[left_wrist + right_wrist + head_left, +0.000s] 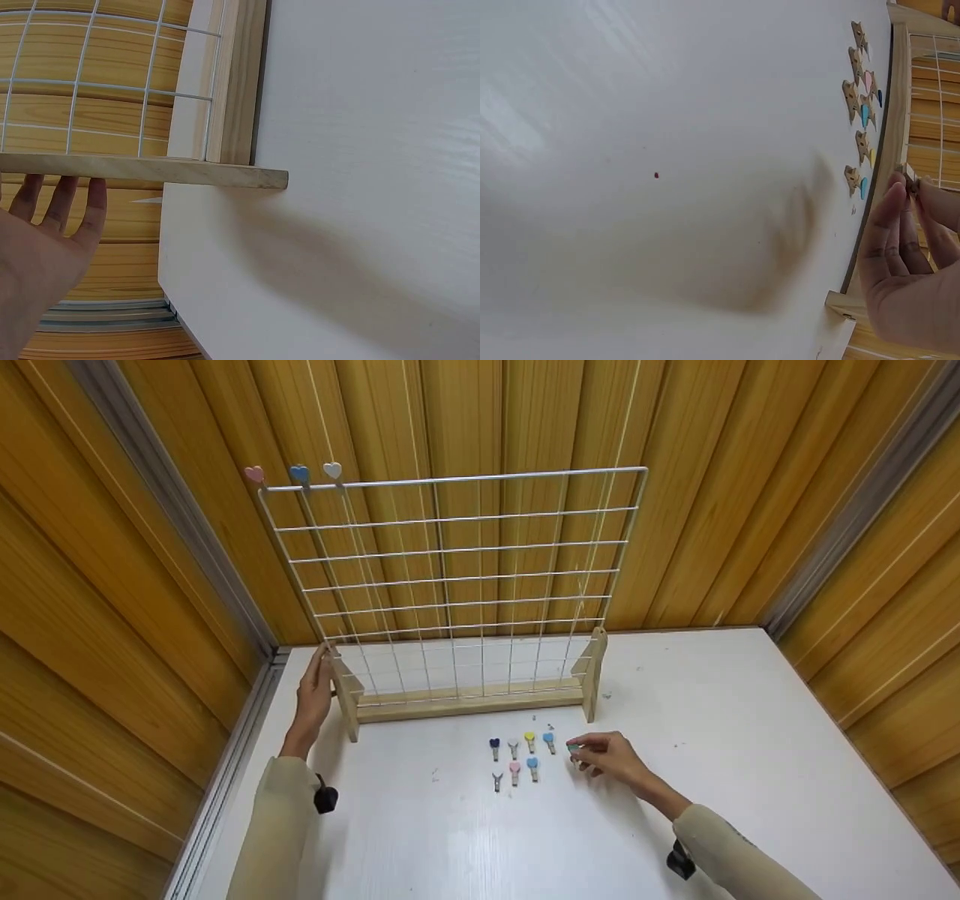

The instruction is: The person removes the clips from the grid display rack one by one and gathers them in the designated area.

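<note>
My right hand (611,757) pinches a small wooden clothespin (909,178) between thumb and fingertips, just above the table; a bit of its green top shows in the head view. To its left lie several heart clothespins in two rows, among them a yellow one (530,741), a pink one (514,772) and a dark blue one (495,748). My left hand (311,697) rests its fingertips against the outer side of the wooden stand's left upright (195,172); its thumb is hidden. The stand holds a white wire grid (465,553) upright.
Clipped on the grid's top wire, at the left, are a pink heart clothespin (255,475), a blue one (300,474) and a white one (333,471). Yellow wooden panels (712,510) wall in the white table (420,840) at the back and sides.
</note>
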A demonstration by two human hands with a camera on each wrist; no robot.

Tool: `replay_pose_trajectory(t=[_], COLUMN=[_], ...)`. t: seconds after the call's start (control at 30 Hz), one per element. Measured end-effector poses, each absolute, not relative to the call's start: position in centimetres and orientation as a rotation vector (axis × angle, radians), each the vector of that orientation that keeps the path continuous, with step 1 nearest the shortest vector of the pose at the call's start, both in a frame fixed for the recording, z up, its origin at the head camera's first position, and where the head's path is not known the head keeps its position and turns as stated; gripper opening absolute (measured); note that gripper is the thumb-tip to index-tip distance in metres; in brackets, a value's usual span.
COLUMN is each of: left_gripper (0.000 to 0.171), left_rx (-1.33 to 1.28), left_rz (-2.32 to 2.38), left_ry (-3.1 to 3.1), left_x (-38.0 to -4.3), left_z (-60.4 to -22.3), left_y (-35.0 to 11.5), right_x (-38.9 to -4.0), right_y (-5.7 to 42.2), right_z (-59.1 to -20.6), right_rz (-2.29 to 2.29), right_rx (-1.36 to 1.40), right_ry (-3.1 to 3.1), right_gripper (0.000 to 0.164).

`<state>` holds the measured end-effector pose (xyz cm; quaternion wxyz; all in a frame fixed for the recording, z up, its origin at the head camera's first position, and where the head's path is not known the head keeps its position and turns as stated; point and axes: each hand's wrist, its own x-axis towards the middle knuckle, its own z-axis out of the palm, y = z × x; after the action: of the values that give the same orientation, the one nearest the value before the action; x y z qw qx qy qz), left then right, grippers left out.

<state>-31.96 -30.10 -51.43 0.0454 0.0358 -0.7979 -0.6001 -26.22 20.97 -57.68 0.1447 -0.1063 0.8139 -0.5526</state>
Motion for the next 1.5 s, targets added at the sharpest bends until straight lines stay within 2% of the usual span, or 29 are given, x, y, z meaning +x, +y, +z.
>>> replay_pose_trajectory(t=[0.6,0.8,0.97,1.5], left_gripper=[0.058,0.057,0.058,0.058], left_rx=[0.129,0.148,0.117,0.124], left_rz=[-1.821,-1.869,-1.841,-1.834], left_ry=[-2.457,-2.454,-2.431,-2.425], left_x=[-32.0,-31.5,-32.0,-32.2], left_z=[-51.5,-50.5,-51.5,-51.5], left_y=[-30.2,-29.8,-30.1,-30.0], right_x=[-26.1,-26.3,-26.6,-26.8], right_y=[19.5,19.0,18.6,18.0], right_z=[-60.0,-60.5,-60.7,-61.4], right_rz=[-1.443,-1.429,-1.399,-1.378], right_rx=[-0.389,-0.404,-0.461,-0.479], right_ry=[2.480,2.495,2.554,2.602], right_gripper=[0.018,0.018,0.018,0.019])
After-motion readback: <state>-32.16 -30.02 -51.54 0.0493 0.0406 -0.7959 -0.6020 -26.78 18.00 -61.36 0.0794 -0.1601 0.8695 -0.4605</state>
